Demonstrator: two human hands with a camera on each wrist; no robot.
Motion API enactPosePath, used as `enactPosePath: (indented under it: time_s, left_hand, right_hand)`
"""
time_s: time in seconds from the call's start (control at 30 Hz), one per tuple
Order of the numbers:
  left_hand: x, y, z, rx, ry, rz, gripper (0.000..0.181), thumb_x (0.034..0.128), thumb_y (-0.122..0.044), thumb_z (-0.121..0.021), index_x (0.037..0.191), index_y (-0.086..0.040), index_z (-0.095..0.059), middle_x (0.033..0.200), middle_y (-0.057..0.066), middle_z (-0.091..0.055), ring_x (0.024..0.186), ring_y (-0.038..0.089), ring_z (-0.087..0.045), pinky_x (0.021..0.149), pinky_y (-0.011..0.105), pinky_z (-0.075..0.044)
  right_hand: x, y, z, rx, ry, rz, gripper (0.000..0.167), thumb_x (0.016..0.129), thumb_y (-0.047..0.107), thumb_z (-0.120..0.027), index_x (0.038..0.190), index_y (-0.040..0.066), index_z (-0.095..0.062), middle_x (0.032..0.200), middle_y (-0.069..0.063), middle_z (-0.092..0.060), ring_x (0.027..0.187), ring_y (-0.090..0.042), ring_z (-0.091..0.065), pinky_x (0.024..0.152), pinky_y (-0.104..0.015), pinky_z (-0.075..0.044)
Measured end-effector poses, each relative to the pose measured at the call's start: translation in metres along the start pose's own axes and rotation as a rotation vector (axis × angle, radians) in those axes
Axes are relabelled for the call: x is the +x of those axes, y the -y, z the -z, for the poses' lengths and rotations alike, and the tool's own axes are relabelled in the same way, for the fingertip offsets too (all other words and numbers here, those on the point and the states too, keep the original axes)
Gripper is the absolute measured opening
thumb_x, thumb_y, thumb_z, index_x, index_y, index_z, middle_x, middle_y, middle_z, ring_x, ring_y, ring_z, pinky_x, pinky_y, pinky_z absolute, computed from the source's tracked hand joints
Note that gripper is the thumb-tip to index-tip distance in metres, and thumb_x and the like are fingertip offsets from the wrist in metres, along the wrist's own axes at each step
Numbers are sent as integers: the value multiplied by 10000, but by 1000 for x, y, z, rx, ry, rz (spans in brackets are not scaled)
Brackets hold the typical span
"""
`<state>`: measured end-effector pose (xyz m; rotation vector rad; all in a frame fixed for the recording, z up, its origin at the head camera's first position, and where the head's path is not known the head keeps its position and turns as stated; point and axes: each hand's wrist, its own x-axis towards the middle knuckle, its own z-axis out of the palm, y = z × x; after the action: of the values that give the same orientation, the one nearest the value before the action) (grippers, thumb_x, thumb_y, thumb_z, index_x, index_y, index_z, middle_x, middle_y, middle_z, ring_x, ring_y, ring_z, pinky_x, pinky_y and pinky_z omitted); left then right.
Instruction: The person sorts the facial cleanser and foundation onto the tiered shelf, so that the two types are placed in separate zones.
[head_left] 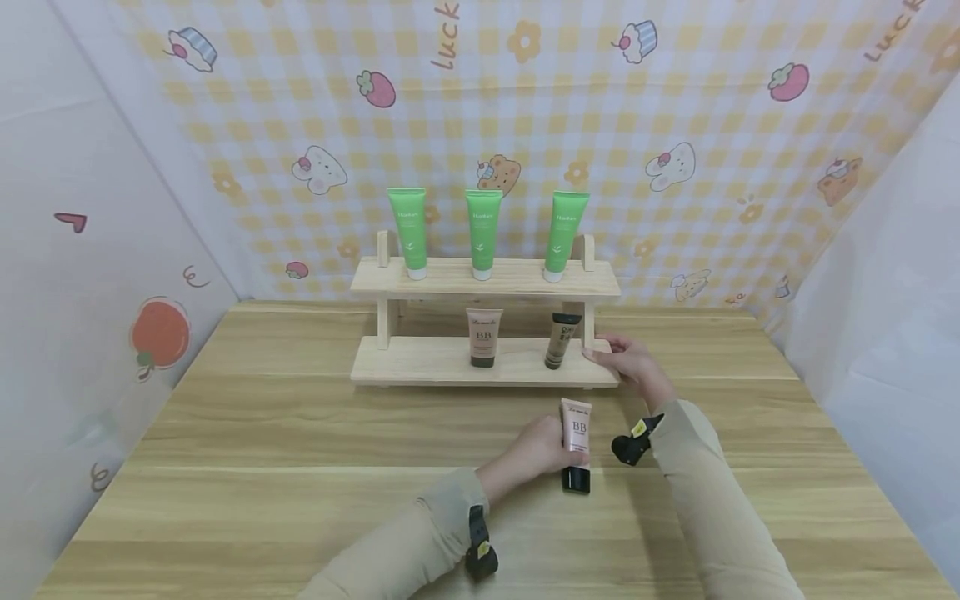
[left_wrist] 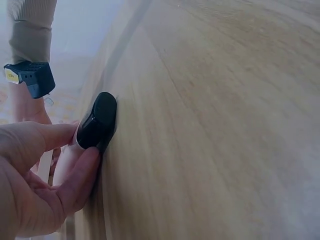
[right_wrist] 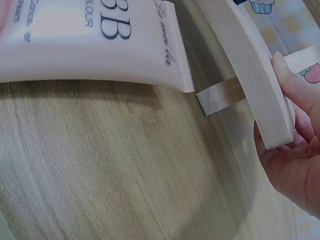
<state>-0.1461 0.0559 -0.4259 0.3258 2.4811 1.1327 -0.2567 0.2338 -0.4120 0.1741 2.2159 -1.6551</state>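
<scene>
My left hand (head_left: 542, 446) pinches a pink BB cream tube (head_left: 577, 425) with a black cap, low over the tabletop in front of the shelf. In the left wrist view, the left hand's thumb and fingers are on either side of the tube near its cap (left_wrist: 97, 120). Its printed side and crimped end fill the top left of the right wrist view. My right hand (head_left: 630, 362) grips the right end of the lower board of a two-tier wooden shelf (head_left: 427, 360); thumb and fingers wrap that board in the right wrist view (right_wrist: 295, 140).
Three green tubes (head_left: 482, 233) stand along the upper board. On the lower board are another pink BB tube (head_left: 483, 337) and a tilted brown tube with a dark top (head_left: 561, 342). A patterned cloth (head_left: 525, 125) hangs behind the wooden table (head_left: 262, 467).
</scene>
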Motion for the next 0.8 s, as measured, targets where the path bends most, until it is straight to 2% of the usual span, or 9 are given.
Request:
enactPosePath:
  time_s: [0.1,0.2,0.27,0.33,0.4,0.47,0.6,0.7,0.8]
  left_hand:
    - [-1,1,0,-11,3,-18,252,733,-186,-750,920,-49,-652,784,38,-656,620,81,-551,560,189,-449]
    - [-1,3,-1,-20,-4,-31,207,738,-185,-747,868,-51,-659,732,19,-642,590,80,-529,525,187,-429]
    - [-1,3,-2,-21,-15,-35,180,740,-192,-748,811,-50,-661,671,5,-626,554,81,-499,485,192,-405]
    - [-2,4,-4,-29,-26,-37,170,740,-195,-749,771,-55,-658,629,-13,-608,534,73,-475,464,188,-385]
    - [-2,4,-5,-45,-38,-37,181,737,-194,-754,756,-51,-645,612,-17,-608,535,64,-472,460,184,-380]
    - [-3,4,-6,-75,-42,-40,203,734,-181,-756,787,-38,-623,632,-7,-625,557,52,-496,476,176,-395]
    - [-5,5,-5,-130,-43,-53,279,716,-147,-768,863,-16,-569,698,33,-646,608,56,-537,523,167,-431]
    - [-8,4,-4,-151,-44,-55,307,705,-133,-775,875,-19,-545,710,33,-632,618,59,-533,536,164,-436]
    - [-10,2,-3,-167,-48,-60,311,699,-119,-777,875,-23,-540,709,28,-619,617,57,-525,539,161,-435]
  right_hand:
    - [0,0,0,-8,2,-1,643,869,197,-616,1391,-6,-302,1418,-215,-323,864,-31,-499,774,-113,-460]
    - [0,1,0,-10,6,-7,645,870,198,-614,1396,-1,-296,1439,-214,-301,1018,-139,-513,938,-226,-455]
    - [0,1,0,-7,10,-17,654,869,201,-615,1401,8,-288,1462,-213,-270,1171,-249,-462,1052,-329,-386]
    - [0,1,0,-4,12,-24,660,868,205,-615,1403,10,-281,1475,-215,-245,1265,-315,-378,1102,-393,-315]
    - [-1,1,0,-12,12,-24,662,870,209,-613,1403,6,-276,1472,-225,-247,1211,-283,-447,1081,-370,-352]
    - [-2,2,0,-5,8,-19,655,870,202,-615,1396,-5,-285,1449,-232,-288,1059,-185,-533,993,-278,-437]
    - [-2,2,0,10,-2,-6,632,869,167,-612,1384,-25,-300,1410,-244,-335,826,-7,-523,769,-109,-473]
    - [-2,2,0,15,-1,-9,635,866,159,-614,1386,-22,-297,1421,-239,-323,896,-58,-539,850,-158,-480]
    - [-2,2,-1,25,6,-16,649,865,155,-614,1394,-16,-281,1464,-230,-258,1129,-227,-504,1035,-305,-404]
